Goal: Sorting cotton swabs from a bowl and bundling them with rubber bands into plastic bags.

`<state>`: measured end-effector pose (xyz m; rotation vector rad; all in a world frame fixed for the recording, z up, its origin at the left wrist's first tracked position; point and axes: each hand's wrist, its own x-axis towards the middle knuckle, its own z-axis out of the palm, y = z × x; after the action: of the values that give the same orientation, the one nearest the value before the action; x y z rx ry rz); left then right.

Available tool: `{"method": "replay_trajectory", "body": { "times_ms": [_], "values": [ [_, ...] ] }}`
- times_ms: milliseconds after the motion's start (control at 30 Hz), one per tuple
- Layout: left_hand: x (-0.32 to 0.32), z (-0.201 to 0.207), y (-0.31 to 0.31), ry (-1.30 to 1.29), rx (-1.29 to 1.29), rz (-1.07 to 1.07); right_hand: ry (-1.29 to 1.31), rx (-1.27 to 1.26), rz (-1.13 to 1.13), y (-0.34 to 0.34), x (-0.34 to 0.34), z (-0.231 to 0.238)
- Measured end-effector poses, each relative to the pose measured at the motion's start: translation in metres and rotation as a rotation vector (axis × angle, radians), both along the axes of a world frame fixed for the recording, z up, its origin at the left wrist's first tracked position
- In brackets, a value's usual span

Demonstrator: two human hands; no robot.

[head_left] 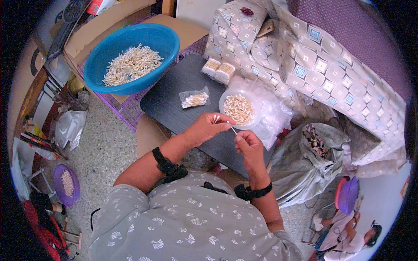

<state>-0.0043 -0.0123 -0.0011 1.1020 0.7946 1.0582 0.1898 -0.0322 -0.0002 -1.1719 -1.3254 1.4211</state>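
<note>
My left hand (208,128) is closed on a few cotton swabs (216,118), their white tips sticking up from the fingers. A single cotton swab (234,130) spans the gap between the two hands, pinched at its lower end by my right hand (251,148). Its upper end is at my left fingertips. Just beyond the hands, a round white tub (258,114) holds many loose swabs. Farther left on the dark table (167,96) lies a clear bag of swabs (194,99). Packed swab bundles (218,70) rest at the table's far edge.
A big blue basin (130,82) heaped with swabs stands far left. Clear plastic bags (278,115) lie right of the tub. Grey cloth (300,161) drapes at the right, below a patterned cover (335,74). Another person (348,235) sits at the lower right.
</note>
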Motion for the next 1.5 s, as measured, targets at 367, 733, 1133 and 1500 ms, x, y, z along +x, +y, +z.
{"method": "replay_trajectory", "body": {
  "times_ms": [367, 733, 1133, 1500],
  "values": [
    [0.009, -0.001, -0.002, 0.144, 0.183, -0.019, -0.009, 0.003, -0.003, -0.013, 0.008, -0.002],
    [0.002, 0.003, -0.001, 0.214, 0.257, -0.044, 0.081, 0.03, -0.031, -0.014, -0.005, 0.009],
    [0.006, 0.013, -0.009, 0.389, 0.298, 0.01, -0.12, 0.245, -0.132, -0.014, 0.001, 0.02],
    [0.01, 0.026, -0.009, 0.192, 0.136, -0.01, -0.243, 0.513, -0.157, -0.007, 0.005, 0.027]
  ]
}}
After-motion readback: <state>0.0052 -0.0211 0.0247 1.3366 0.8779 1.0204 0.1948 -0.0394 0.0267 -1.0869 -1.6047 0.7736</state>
